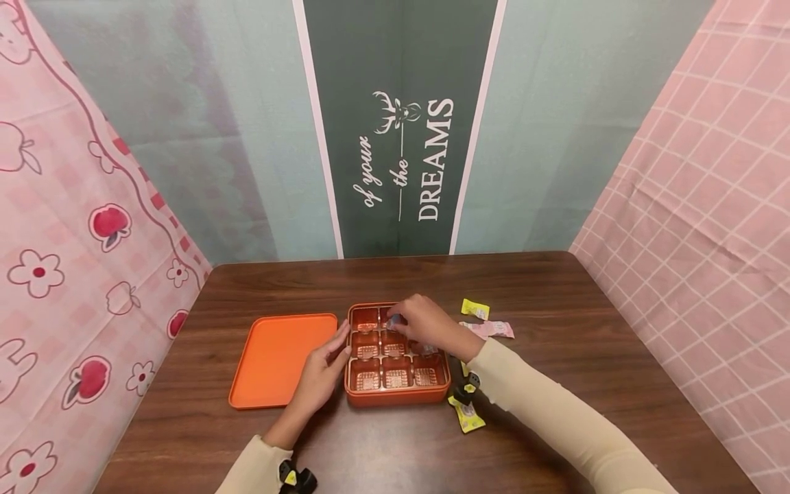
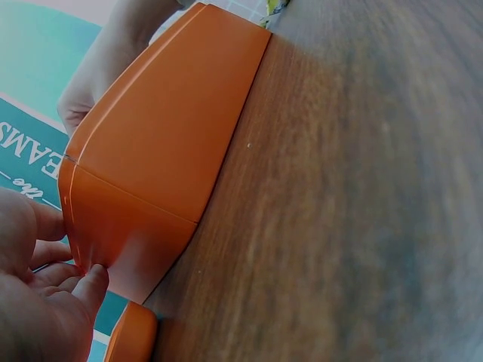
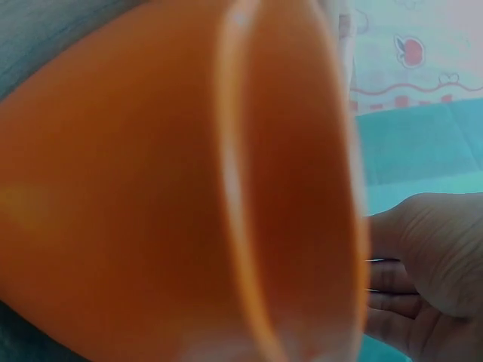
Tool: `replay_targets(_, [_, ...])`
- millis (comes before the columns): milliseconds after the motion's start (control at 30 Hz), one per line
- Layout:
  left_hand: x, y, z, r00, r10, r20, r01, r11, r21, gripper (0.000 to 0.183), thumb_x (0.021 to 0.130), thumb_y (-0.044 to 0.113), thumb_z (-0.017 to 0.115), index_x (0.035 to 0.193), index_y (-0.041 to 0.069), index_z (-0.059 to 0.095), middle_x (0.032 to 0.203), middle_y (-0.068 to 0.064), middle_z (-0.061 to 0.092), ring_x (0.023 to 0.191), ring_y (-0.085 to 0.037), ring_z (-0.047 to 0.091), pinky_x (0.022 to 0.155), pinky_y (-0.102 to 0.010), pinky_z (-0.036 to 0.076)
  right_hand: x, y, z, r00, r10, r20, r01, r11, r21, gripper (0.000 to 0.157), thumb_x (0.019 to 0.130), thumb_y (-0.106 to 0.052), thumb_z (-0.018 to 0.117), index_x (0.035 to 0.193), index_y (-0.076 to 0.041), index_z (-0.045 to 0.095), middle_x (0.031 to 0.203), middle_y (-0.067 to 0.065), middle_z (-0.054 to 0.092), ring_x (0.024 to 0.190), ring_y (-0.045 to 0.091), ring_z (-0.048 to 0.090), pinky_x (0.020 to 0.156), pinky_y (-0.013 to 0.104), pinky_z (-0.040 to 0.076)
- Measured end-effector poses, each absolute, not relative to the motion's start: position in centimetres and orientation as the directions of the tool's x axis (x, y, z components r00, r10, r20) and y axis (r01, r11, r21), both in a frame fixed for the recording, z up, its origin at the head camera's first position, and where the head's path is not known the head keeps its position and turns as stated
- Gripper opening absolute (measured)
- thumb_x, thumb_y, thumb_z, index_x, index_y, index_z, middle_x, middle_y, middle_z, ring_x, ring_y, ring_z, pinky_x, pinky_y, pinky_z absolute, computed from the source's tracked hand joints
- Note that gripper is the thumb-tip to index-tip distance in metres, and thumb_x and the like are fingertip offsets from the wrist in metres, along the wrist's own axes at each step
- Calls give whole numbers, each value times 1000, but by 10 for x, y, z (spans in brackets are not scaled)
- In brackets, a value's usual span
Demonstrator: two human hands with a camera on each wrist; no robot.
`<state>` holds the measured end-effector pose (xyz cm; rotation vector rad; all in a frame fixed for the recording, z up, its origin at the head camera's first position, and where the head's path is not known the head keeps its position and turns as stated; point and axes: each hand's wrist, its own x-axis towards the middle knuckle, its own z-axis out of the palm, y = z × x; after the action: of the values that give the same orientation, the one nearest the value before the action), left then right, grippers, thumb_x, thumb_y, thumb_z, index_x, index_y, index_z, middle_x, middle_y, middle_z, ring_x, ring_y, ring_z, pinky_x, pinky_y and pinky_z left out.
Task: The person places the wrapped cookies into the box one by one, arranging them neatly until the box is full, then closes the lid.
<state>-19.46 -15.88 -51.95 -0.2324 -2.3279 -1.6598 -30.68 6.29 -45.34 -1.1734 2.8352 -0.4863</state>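
Note:
An orange box (image 1: 398,398) with a copper-coloured divided insert stands on the table. My left hand (image 1: 324,367) rests against its left side, fingers fairly straight; in the left wrist view the fingertips and thumb touch the orange wall (image 2: 143,128). Over the back middle compartment, my right hand (image 1: 422,320) pinches a small blue-wrapped candy (image 1: 395,320), mostly hidden by the fingers. The near-row compartments show bare ridged bottoms. In the right wrist view the box wall (image 3: 151,181) hides the right fingertips.
An orange lid (image 1: 284,360) lies flat left of the box. To the right are a yellow-wrapped candy (image 1: 475,309), pink wrapped candies (image 1: 496,329) and another yellow candy (image 1: 469,416) nearer the front, partly under the right forearm. A printed curtain (image 1: 401,130) hangs behind the table.

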Motion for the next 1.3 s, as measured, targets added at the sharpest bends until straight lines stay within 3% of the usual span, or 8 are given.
replay_targets(467, [-177,-155,-482,-957,10,290,277,322,905,43,100,-5,58,141,-14,48,151,-24,45,142,-37,39,114,-45,31,-301,64,-453,-706,-697,126,-707,683,-184,20,91,-25,78,107,-13,81,95,-1,77,69,7,61,71,30,58])
replay_targets(967, [-190,-157,-511,-952,-31,305,278,331,902,44,100,-3,59,143,-8,51,152,-17,46,143,-31,40,116,-44,31,-296,60,-454,-691,-699,182,-721,681,-125,16,90,-20,78,105,-15,82,96,0,78,70,10,64,65,30,56])
replay_targets(1300, [-178,-154,-482,-956,1,292,278,308,910,43,99,-6,58,140,-13,49,151,-24,45,141,-39,40,114,-43,31,-296,61,-453,-678,-715,173,-735,669,-113,18,91,-18,77,108,-15,81,96,1,78,66,8,60,60,26,52])
